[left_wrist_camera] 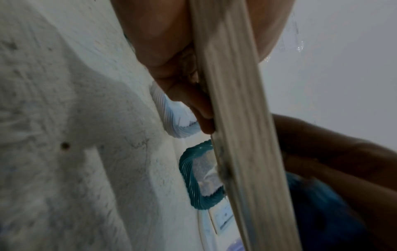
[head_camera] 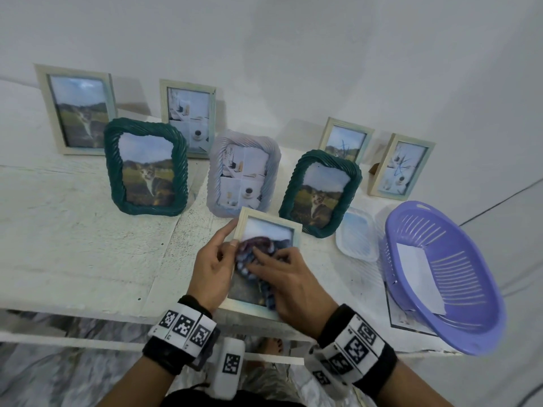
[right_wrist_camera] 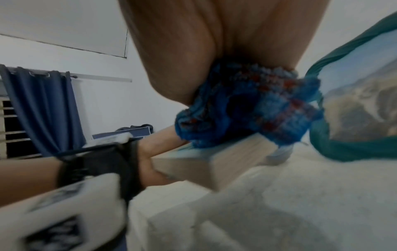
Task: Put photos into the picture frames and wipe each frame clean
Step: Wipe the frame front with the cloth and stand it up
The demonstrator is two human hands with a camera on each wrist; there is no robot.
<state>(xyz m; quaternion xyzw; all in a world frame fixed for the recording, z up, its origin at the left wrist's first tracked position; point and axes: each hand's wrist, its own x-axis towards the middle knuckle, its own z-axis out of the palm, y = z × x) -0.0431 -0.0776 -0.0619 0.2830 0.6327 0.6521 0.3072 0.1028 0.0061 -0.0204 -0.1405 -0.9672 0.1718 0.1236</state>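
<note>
A pale wooden picture frame [head_camera: 269,220] with a photo in it lies tilted at the table's near edge. My left hand [head_camera: 216,261] grips its left rail, thumb on the front. In the left wrist view that rail [left_wrist_camera: 234,101] runs down the picture with my fingers [left_wrist_camera: 193,101] curled behind it. My right hand [head_camera: 286,277] presses a bunched blue knitted cloth [head_camera: 255,251] onto the glass. From the right wrist, the cloth [right_wrist_camera: 247,105] sits under my fingers on the frame [right_wrist_camera: 214,163].
Several filled frames stand behind: two green ropework ones [head_camera: 147,167] [head_camera: 320,192], a lilac one [head_camera: 244,174], and pale wooden ones [head_camera: 76,108] [head_camera: 401,167]. A clear plastic tray [head_camera: 357,235] and a purple basket [head_camera: 440,274] holding paper sit at the right. The table [head_camera: 73,245] ends just below my wrists.
</note>
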